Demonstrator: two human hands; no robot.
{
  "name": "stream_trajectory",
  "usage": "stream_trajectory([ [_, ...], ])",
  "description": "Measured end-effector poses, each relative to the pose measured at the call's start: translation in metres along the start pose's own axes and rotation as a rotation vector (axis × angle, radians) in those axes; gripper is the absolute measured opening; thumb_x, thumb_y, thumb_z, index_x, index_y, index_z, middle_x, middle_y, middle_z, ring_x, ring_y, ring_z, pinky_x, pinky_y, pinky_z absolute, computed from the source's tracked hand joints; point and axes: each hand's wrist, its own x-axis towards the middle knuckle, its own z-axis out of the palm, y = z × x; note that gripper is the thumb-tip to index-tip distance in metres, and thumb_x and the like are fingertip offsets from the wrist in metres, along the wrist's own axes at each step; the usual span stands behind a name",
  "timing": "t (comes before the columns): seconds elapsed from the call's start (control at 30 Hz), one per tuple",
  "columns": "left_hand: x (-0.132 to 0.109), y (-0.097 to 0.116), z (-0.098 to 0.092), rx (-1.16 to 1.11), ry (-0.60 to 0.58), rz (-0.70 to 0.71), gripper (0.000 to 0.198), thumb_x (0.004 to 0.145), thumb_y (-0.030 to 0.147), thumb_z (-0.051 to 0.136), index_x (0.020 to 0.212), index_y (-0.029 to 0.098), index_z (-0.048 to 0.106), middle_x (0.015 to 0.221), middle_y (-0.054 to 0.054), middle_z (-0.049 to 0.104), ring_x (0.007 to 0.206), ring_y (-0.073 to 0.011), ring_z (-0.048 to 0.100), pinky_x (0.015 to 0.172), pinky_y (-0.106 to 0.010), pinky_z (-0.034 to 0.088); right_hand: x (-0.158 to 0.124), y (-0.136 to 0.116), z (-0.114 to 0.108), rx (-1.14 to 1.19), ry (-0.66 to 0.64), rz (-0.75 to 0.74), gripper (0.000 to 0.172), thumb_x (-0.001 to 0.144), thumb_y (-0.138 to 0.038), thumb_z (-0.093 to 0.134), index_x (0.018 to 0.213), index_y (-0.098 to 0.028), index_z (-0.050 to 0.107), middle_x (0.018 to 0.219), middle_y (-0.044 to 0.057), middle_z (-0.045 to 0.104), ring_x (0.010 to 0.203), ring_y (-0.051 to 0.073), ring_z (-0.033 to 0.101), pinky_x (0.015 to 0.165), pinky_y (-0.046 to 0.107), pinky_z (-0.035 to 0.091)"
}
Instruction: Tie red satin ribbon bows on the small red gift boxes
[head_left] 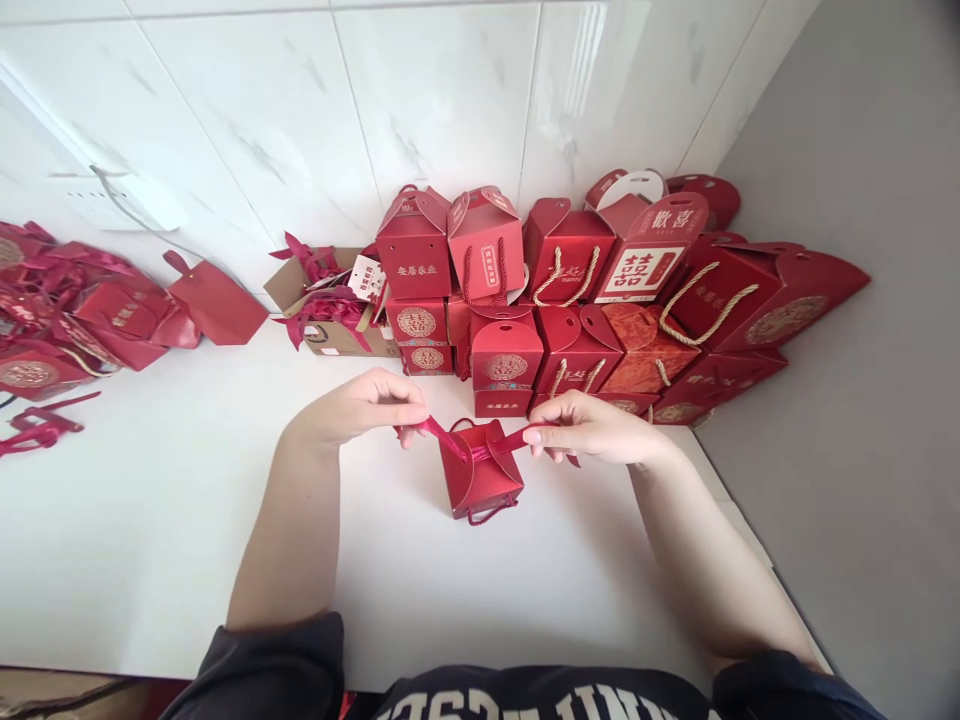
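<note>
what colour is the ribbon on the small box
Red ribbon, matching the small box; clearest in the head view.

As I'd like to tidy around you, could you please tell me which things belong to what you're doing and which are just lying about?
In hand: small red box; ribbon, pinched by left hand and right hand.
Lying about: stacked gift boxes by the wall; cardboard carton; flat red boxes at left.

Red gift box [480, 480] (red ribbon [439, 431]) on white table [150, 520].
</note>
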Motion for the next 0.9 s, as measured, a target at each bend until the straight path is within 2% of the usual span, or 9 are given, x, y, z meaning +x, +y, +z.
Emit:
stream_trajectory([
  [0.13,0.003,0.007,0.01,-0.028,0.015,0.036,0.029,0.086,0.036,0.063,0.072,0.013,0.073,0.108,-0.012,0.068,0.063,-0.0105,0.062,0.062,-0.025,0.053,0.0,-0.013,0.0,0.052,0.165,-0.268,0.03,0.088,-0.042,0.063,0.073,-0.016,0.069,0.076,0.003,0.061,0.074,0.013,0.057,0.073,0.025,0.047],
  [0.23,0.007,0.009,0.015,-0.147,0.02,0.071,0.034,0.086,0.041,0.062,0.08,0.011,0.076,0.095,-0.016,0.073,0.058,-0.0125,0.063,0.053,-0.024,0.051,0.002,-0.024,0.005,0.127,0.211,-0.373,0.026,0.087,-0.037,0.066,0.071,-0.017,0.071,0.097,0.006,0.065,0.089,0.016,0.06,0.081,0.028,0.05],
  [0.3,0.01,0.01,0.017,-0.272,0.051,0.143,0.037,0.084,0.044,0.063,0.08,0.01,0.076,0.085,-0.016,0.074,0.059,-0.0157,0.065,0.056,-0.026,0.052,0.004,-0.031,0.008,0.193,0.208,-0.383,0.023,0.087,-0.036,0.066,0.073,-0.018,0.071,0.103,0.007,0.068,0.093,0.017,0.063,0.081,0.029,0.051],
  [0.4,0.014,0.013,0.02,-0.411,0.144,0.261,0.028,0.079,0.04,0.07,0.081,0.012,0.077,0.087,-0.014,0.074,0.071,-0.0195,0.068,0.068,-0.031,0.055,0.006,-0.039,0.011,0.272,0.236,-0.449,0.024,0.088,-0.038,0.064,0.077,-0.018,0.073,0.09,0.006,0.072,0.088,0.019,0.066,0.083,0.032,0.052],
  [0.47,0.017,0.017,0.023,-0.44,0.228,0.314,0.017,0.072,0.027,0.078,0.084,0.016,0.076,0.084,-0.009,0.074,0.071,-0.0163,0.067,0.067,-0.027,0.054,0.008,-0.044,0.012,0.316,0.277,-0.517,0.028,0.088,-0.042,0.063,0.079,-0.018,0.074,0.083,0.007,0.072,0.084,0.02,0.066,0.084,0.036,0.052],
  [0.57,0.02,0.028,0.028,-0.482,0.29,0.41,0.021,0.064,0.013,0.081,0.08,0.019,0.069,0.074,-0.001,0.07,0.066,-0.0112,0.063,0.061,-0.02,0.049,0.012,-0.05,0.013,0.402,0.344,-0.595,0.031,0.086,-0.046,0.064,0.077,-0.018,0.073,0.082,0.007,0.07,0.08,0.021,0.065,0.084,0.039,0.053],
  [0.77,0.03,0.046,0.041,-0.457,0.325,0.477,0.035,0.07,0.02,0.08,0.103,0.02,0.068,0.074,0.0,0.07,0.068,-0.0115,0.064,0.072,-0.025,0.052,0.021,-0.062,0.021,0.587,0.367,-0.691,0.028,0.087,-0.045,0.061,0.075,-0.02,0.068,0.074,0.002,0.064,0.068,0.015,0.06,0.075,0.033,0.052],
  [0.83,0.035,0.048,0.046,-0.456,0.334,0.51,0.031,0.071,0.023,0.08,0.1,0.02,0.071,0.079,-0.001,0.071,0.072,-0.0137,0.066,0.076,-0.029,0.054,0.025,-0.064,0.025,0.63,0.347,-0.683,0.023,0.086,-0.039,0.062,0.074,-0.02,0.064,0.073,0.0,0.062,0.065,0.013,0.057,0.075,0.032,0.052],
  [0.9,0.038,0.05,0.051,-0.467,0.32,0.553,0.017,0.074,0.025,0.078,0.088,0.019,0.072,0.079,-0.002,0.071,0.071,-0.0154,0.066,0.075,-0.033,0.056,0.028,-0.065,0.028,0.67,0.307,-0.666,0.022,0.086,-0.037,0.063,0.073,-0.02,0.061,0.072,0.0,0.06,0.062,0.012,0.055,0.074,0.031,0.053],
])
